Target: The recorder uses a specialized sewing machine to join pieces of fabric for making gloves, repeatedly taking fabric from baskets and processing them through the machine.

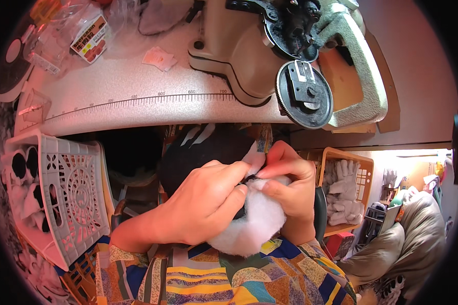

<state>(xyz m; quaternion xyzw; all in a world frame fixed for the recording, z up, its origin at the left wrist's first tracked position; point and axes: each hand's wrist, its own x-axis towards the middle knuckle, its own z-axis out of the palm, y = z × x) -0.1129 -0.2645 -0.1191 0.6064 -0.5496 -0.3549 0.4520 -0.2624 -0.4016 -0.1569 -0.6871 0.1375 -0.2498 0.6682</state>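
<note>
A white, fluffy plush piece [259, 218] with dark parts is held over my lap, close to my body. My left hand [208, 198] pinches its upper edge between thumb and fingers. Opposite it, my right hand [290, 178] grips the same edge, the fingertips of both hands nearly meeting at a small black bit [250, 179]. A pale flap of the piece stands up between the hands. Part of the plush piece is hidden behind my fingers. Beneath and beyond my left hand, a dark cloth [203, 152] with white marks lies across my lap.
Ahead is a table [112, 96] with a ruler scale along its edge, carrying a sewing machine [254, 56] with a toothed black disc [304, 94]. A white crate [74, 193] of black-and-white plush pieces stands left. To the right, an orange basket [364, 188] holds whitish plush pieces.
</note>
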